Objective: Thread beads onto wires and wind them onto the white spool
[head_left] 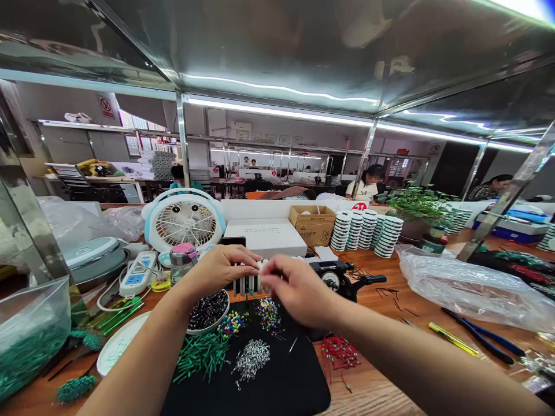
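Observation:
Both hands meet over a row of upright white spools (239, 286) behind the black mat (277, 387). My left hand (229, 263) has its fingers bent together over the top of the spools; what lies under its fingertips is hidden. My right hand (292, 286) is at the right end of the row, blurred, its thumb and fingers drawn together at a white spool. On the mat are colourful beads (233, 323), silver metal pieces (252, 359) and green tubes (202, 353). A white bowl holds dark pieces (208, 311).
A black device with a dial (330, 281) stands right of my hands. Behind are a fan (186, 222), a white box (264, 234) and stacked spools (341, 231). Pliers (481, 338) and red cords (340, 351) lie on the right. People sit in the background.

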